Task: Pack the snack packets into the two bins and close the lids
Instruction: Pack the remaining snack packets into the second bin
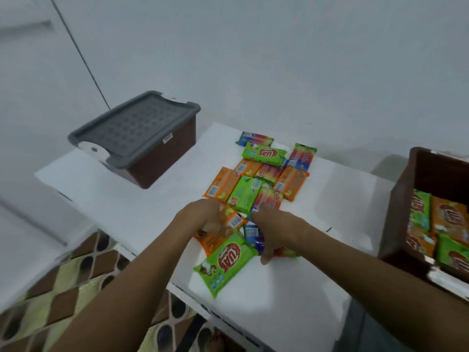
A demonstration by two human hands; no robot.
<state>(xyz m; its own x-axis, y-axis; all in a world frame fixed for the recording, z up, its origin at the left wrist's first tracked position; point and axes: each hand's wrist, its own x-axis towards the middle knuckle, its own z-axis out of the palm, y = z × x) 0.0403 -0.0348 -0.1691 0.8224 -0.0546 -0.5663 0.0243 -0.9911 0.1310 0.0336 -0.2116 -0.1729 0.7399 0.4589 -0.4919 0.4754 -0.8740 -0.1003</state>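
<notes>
We've got both hands in the snack pile (pixel 264 179) mid-table (pixel 317 288): left hand (pixel 205 217) curled round an orange packet (pixel 232 218), right hand (pixel 275 231) gripping a blue one (pixel 253 233). Left bin (pixel 142 138) has its lid on; right bin (pixel 429 207), open, holds packets.

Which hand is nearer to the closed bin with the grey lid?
Left. The left hand is among the packets, below and right of the closed bin; the right hand lies farther right.
</notes>
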